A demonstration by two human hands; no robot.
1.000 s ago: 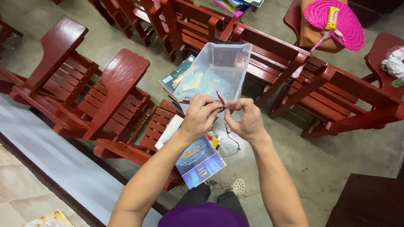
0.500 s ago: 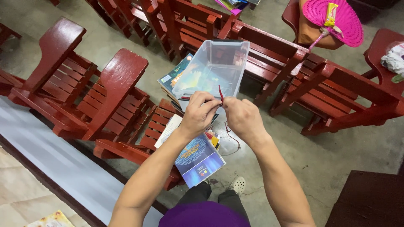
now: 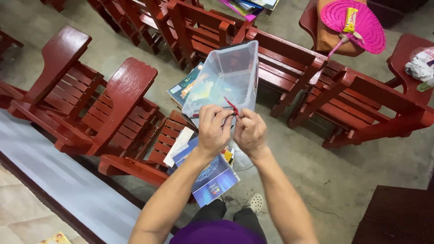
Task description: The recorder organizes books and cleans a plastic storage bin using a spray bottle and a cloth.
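Observation:
My left hand (image 3: 213,130) and my right hand (image 3: 250,132) are pressed close together in front of me, both pinching a thin red string (image 3: 232,107) whose short end sticks up between the fingertips. Behind the hands a clear plastic bin (image 3: 224,77) rests on a stack of books (image 3: 181,89) on a red wooden chair. Below my wrists lies a blue book (image 3: 214,178) with other books and papers on a chair seat (image 3: 167,135).
Red wooden armchairs (image 3: 115,104) stand in rows on a concrete floor. A pink woven fan (image 3: 357,25) lies on a chair at the upper right. A white cloth (image 3: 418,67) sits at the right edge. A grey ledge (image 3: 58,176) runs along the lower left.
My hands have drawn closer together until they touch, and the hanging loop of string below the right hand is no longer seen. The view has shifted slightly.

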